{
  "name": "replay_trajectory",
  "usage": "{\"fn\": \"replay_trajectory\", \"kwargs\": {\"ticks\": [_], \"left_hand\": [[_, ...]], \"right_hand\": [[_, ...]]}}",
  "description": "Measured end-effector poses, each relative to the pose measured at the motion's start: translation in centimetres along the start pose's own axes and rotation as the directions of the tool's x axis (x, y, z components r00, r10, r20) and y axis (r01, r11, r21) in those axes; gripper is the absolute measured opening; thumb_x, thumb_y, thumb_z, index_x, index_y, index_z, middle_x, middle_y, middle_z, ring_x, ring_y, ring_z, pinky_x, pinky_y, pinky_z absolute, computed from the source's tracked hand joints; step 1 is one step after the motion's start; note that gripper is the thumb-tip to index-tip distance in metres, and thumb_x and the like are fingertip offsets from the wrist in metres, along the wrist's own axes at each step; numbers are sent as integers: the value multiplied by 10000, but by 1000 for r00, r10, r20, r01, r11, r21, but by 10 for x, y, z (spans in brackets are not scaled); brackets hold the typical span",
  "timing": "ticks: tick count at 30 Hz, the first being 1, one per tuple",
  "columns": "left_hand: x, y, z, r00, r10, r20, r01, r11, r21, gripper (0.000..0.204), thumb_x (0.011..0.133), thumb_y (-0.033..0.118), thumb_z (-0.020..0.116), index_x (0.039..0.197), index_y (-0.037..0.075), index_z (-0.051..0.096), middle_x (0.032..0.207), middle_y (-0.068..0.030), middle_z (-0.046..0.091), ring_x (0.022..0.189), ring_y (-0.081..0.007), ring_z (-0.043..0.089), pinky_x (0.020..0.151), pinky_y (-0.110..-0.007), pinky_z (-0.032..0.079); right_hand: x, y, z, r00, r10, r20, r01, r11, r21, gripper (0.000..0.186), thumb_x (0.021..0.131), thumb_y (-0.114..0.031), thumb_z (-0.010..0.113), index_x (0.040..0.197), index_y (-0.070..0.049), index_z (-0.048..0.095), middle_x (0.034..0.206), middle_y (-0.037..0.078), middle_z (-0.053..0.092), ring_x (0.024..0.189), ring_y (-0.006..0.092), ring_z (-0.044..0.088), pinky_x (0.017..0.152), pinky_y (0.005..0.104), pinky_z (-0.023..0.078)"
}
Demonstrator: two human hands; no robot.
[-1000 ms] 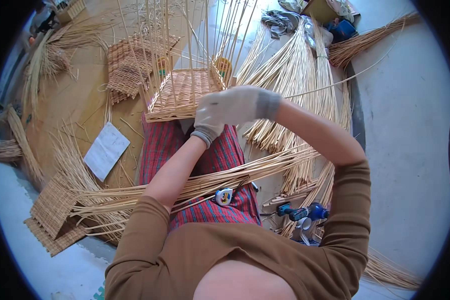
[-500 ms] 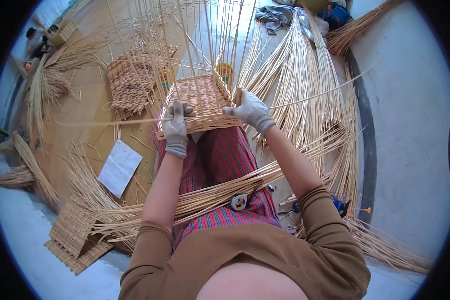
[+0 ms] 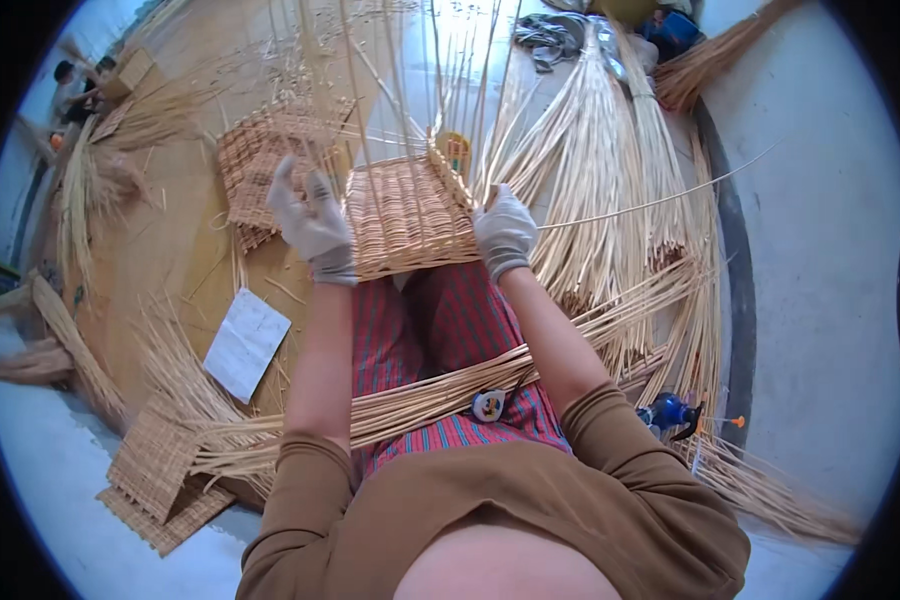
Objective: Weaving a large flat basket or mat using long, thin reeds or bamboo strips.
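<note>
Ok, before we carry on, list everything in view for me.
basket: 1, tan, centre, part-woven
long cane: 1, pale, extending right of basket
checked cloth: 1, mostly red, below basket
cane bundle: 1, pale, across checked cloth
tape measure: 1, white, on checked cloth
sheet: 1, white, left of checked cloth
woven panels: 2 visible, tan, lower left
panel stack: count unclear, brown, upper left
loose canes: many, pale, right
brown bundle: 1, brown, upper right
blue object: 1, kind unclear, lower right
box: 1, tan, upper left
people: apparently 2, clothing blurred, upper left
left hand: 1, pale glove, basket's left side, fingers spread
right hand: 1, pale glove, gripping basket's right edge
</note>
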State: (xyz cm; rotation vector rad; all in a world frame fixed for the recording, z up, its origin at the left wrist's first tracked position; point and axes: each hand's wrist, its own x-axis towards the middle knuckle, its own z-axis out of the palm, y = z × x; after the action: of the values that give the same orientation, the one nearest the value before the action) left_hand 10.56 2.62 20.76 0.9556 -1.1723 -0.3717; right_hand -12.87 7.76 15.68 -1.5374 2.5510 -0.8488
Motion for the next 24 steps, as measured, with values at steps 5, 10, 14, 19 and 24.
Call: {"fn": "replay_trajectory", "kwargs": {"ticks": [5,10,14,19,24], "left_hand": [[-42,-86,-66,502,-723,474,864,408,-293,782,878,819,386,701,97,628,514,-1,479,420,-151,436,453,-293,393],[-39,-82,-83,524,-664,534,822,230,-521,843,796,910,354,640,113,581,470,-6,416,380,-158,391,419,-304,362],[-34,-84,-79,545,-614,571,836,343,-428,829,818,886,355,699,98,582,495,-7,424,400,-154,409,463,-313,424],[-37,-76,-91,544,-571,615,835,443,-327,740,868,777,476,912,61,657,597,20,503,488,-104,464,550,-265,483],[-47,-76,-88,659,-576,483,726,655,-209,554,845,447,788,1176,48,590,722,39,545,598,-67,510,596,-230,472]], "right_hand": [[3,12,6,987,-118,-105,117,993,-19,286,822,-343,736,950,-110,632,848,147,688,838,364,679,743,474,525],[0,-1,0,977,-175,-124,171,984,-38,276,846,-351,717,967,-112,650,872,139,689,837,349,677,745,459,522],[1,2,-3,977,-176,-118,163,981,-105,307,855,-340,719,1039,-100,669,903,133,701,855,335,685,772,450,532],[-20,-9,-12,926,-283,-250,295,955,10,554,846,-407,750,1269,-98,571,1071,161,657,1017,345,638,883,467,486],[-91,-51,3,682,-731,-39,731,682,0,739,803,-472,756,1357,-34,538,1371,140,559,1319,366,480,1135,503,321]]}}
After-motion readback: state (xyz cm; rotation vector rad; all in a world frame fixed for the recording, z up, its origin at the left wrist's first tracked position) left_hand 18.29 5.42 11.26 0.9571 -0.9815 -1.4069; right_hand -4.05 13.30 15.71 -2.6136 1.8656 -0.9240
